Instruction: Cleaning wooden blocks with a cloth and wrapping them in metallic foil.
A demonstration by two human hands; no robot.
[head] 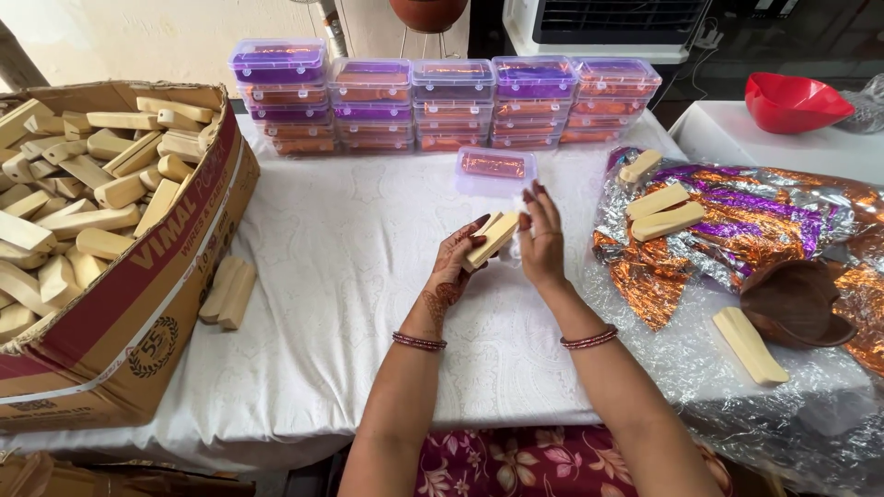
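White-clothed table (pixel 350 276): left hand (pixel 458 262) pinches a tan bar (pixel 492 239); right hand (pixel 541 241), fingers loosely spread, touches its end, cardboard box (pixel 157 304) nearby

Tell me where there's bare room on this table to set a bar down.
Bare white cloth lies between the cardboard box and the left hand. Crowded: the stacked tubs at the back, foil sheets on the right.
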